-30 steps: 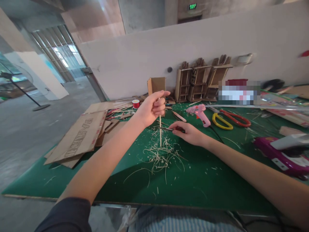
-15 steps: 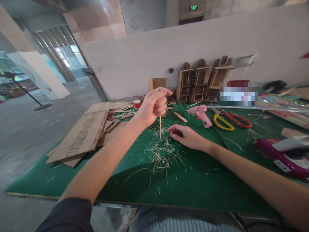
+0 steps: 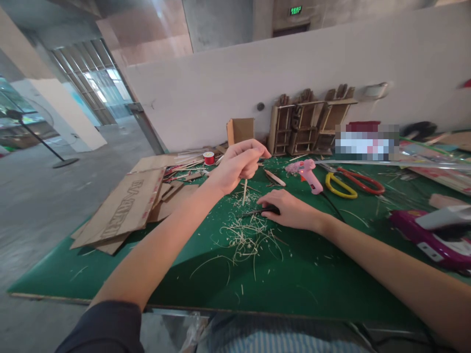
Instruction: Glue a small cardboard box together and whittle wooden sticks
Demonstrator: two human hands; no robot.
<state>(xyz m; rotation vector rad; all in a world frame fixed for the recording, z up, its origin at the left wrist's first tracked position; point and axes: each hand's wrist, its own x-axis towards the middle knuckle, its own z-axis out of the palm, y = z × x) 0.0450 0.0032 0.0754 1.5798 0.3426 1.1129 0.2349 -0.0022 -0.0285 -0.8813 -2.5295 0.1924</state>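
My left hand [image 3: 241, 165] is closed around a thin wooden stick [image 3: 245, 192], whose lower end points down at the table. Just to the right and nearer to me, my right hand [image 3: 290, 210] has its fingers wrapped round the black handle of a knife [image 3: 270, 210]. The narrow dark blade reaches left, below the stick's end and seemingly apart from it. Pale curled wood shavings [image 3: 250, 238] lie in a loose heap under and in front of both hands. My left fingers hide the stick's upper part.
Cardboard sheets [image 3: 121, 206] lie on the left of the green table [image 3: 176, 289]. Behind are a red spool [image 3: 208, 158] and cardboard frames [image 3: 305, 125]. On the right are a pink glue gun [image 3: 307, 174], yellow-handled scissors [image 3: 342, 189], red-handled scissors [image 3: 364, 181] and a purple power strip [image 3: 423, 240].
My left hand has come down slightly and to the right with the stick. My right hand has shifted a little toward me, and the knife's handle shows more plainly.
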